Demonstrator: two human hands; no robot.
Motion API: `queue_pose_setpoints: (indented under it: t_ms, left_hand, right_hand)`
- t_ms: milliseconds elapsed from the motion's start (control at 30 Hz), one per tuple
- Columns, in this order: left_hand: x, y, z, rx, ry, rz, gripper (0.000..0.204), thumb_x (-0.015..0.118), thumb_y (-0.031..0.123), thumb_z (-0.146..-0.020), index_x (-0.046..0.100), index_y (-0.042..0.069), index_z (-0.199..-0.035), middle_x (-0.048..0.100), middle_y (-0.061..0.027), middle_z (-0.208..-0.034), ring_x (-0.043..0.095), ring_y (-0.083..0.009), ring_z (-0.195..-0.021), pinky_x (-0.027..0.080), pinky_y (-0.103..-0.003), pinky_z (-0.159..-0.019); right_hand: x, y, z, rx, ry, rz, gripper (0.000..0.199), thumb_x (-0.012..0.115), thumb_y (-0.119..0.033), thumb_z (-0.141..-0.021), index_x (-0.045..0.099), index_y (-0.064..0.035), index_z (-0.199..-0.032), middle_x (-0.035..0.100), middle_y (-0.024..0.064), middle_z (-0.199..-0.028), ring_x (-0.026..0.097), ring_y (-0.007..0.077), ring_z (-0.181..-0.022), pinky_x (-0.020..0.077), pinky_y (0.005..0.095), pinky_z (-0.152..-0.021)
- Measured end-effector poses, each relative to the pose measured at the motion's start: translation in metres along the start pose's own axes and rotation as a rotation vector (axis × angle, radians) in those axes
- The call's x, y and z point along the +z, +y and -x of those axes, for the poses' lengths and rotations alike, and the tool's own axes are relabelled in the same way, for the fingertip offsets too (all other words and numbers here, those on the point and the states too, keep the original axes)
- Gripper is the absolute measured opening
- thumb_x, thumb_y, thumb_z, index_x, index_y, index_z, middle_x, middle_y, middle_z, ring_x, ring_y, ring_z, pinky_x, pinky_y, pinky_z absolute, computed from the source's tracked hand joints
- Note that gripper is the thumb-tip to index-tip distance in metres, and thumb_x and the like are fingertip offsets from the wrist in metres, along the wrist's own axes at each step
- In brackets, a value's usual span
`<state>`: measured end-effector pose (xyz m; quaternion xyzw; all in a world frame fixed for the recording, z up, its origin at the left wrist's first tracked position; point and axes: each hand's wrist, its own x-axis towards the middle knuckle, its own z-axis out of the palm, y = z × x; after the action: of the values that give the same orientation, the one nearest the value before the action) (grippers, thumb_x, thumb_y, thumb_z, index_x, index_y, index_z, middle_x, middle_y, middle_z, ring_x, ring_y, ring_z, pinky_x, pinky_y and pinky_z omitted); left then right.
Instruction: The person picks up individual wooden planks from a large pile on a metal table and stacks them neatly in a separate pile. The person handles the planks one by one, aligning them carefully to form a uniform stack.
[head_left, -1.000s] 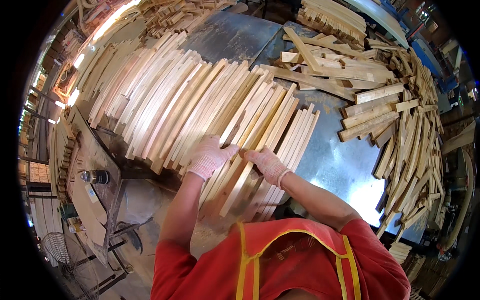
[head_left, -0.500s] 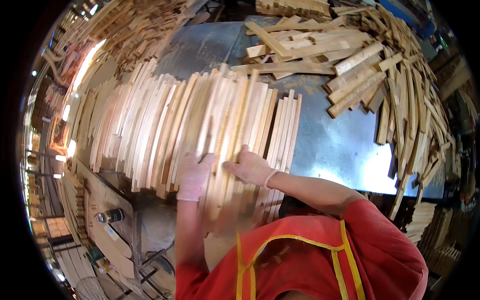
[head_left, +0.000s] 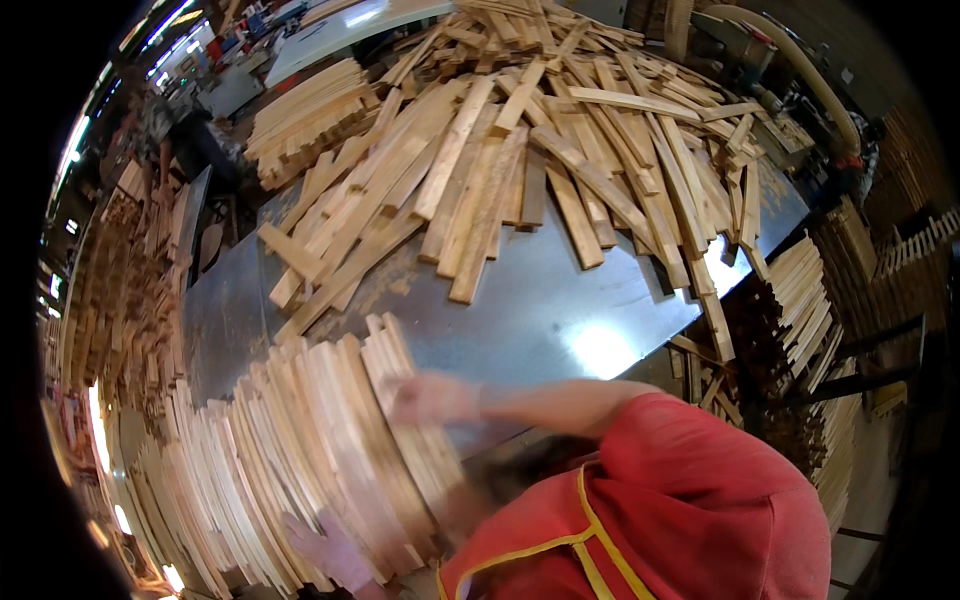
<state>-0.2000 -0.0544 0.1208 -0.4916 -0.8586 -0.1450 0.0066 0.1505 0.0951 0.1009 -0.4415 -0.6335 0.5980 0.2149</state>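
A long row of pale wooden slats point(head_left: 300, 460) lies side by side on the near left of a metal table point(head_left: 560, 300). My right hand point(head_left: 430, 398), gloved and blurred by motion, lies on the rightmost slats of the row. My left hand point(head_left: 330, 550), in a pinkish glove with its fingers spread, rests against the near ends of the slats at the table's edge. My red vest with yellow trim point(head_left: 650, 510) fills the lower right.
A big loose heap of wooden slats point(head_left: 520, 150) covers the far half of the table. More stacked slats point(head_left: 810, 290) stand off the table's right edge, and racks of wood point(head_left: 120, 300) line the left. A curved duct point(head_left: 790, 60) runs at the top right.
The view has swung so the slat row now sits at the lower left. My left hand has dropped to the near ends of the slats; my right hand stays on the row's right end.
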Motion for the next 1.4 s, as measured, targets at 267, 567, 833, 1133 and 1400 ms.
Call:
queue_pose_setpoints:
  t_ms: [267, 567, 833, 1133, 1400]
  left_hand:
    - [0.063, 0.179, 0.132, 0.374, -0.353, 0.217, 0.072, 0.072, 0.027, -0.094, 0.047, -0.003, -0.155, 0.046, -0.0288, -0.158, 0.041, -0.0442, -0.148, 0.031, -0.052, -0.127]
    - [0.118, 0.387, 0.16, 0.588, -0.574, 0.62, 0.065, 0.074, 0.02, -0.093, 0.051, -0.003, -0.149, 0.059, -0.0275, -0.142, 0.059, -0.0354, -0.13, 0.048, -0.047, -0.11]
    - [0.179, 0.365, 0.11, -0.341, -0.741, 1.064, 0.045, 0.066, 0.009, -0.093, 0.057, 0.0, -0.136, 0.068, -0.009, -0.099, 0.068, -0.0225, -0.085, 0.058, -0.037, -0.081]
    - [0.164, 0.2, 0.097, 0.344, -0.183, -0.468, 0.08, 0.066, 0.036, -0.094, 0.035, 0.014, -0.164, 0.034, -0.0137, -0.171, 0.028, -0.0399, -0.157, 0.028, -0.051, -0.126]
    - [0.14, 0.264, 0.106, 0.48, -0.223, -0.29, 0.087, 0.069, 0.039, -0.093, 0.032, 0.008, -0.166, 0.036, -0.0171, -0.169, 0.03, -0.0376, -0.157, 0.024, -0.051, -0.128]
  right_hand:
    - [-0.384, 0.177, 0.128, 0.46, 1.209, 0.776, 0.056, 0.075, -0.037, -0.09, 0.058, -0.0058, -0.134, 0.069, 0.0227, -0.129, 0.067, 0.0411, -0.118, 0.0535, 0.0498, -0.102]
    - [-0.287, 0.126, 0.181, 0.367, 0.538, 0.12, 0.054, 0.075, -0.041, -0.082, 0.058, -0.0078, -0.122, 0.072, 0.0267, -0.108, 0.07, 0.045, -0.103, 0.0559, 0.051, -0.089]
    - [-0.216, 0.128, 0.201, -0.11, 0.285, 0.373, 0.063, 0.072, -0.042, -0.091, 0.059, -0.0051, -0.141, 0.068, 0.0235, -0.128, 0.066, 0.042, -0.116, 0.0519, 0.0474, -0.102]
    - [-0.305, 0.228, 0.339, 0.131, 1.186, -0.21, 0.056, 0.068, -0.008, -0.1, 0.051, 0.0038, -0.152, 0.066, 0.0158, -0.139, 0.064, 0.0221, -0.125, 0.0483, 0.0323, -0.11]
    - [-0.375, 0.306, 0.441, 0.444, 1.515, 0.095, 0.063, 0.073, -0.026, -0.095, 0.056, 0.0042, -0.148, 0.067, 0.0265, -0.139, 0.067, 0.0351, -0.128, 0.0516, 0.0387, -0.108]
